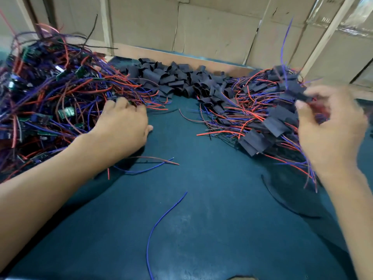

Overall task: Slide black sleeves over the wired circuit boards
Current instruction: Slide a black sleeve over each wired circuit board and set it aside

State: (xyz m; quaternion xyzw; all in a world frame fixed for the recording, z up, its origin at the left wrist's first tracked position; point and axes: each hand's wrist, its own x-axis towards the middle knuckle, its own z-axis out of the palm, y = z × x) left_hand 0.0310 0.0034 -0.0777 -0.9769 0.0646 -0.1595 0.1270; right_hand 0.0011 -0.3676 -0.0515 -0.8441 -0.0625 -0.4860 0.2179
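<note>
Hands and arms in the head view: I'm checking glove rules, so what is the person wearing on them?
Nothing visible. The left hand and right hand are bare, without gloves, rings, watch or wrist strap. Both forearms are uncovered to the frame edge; no sleeve shows.

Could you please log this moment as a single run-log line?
left hand: reaching into bare green wired boards pile | right hand: pinching black sleeved board over finished pile | empty black sleeves: heaped centre

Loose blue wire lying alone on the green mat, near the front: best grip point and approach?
Take the loose blue wire at mid-length, pinching from straight above with fingertips closing across its width. It lies flat on the green mat in a gentle curve, clear of both piles, so nothing blocks a top approach. A mid-length pinch probably leaves both ends trailing evenly.
</note>
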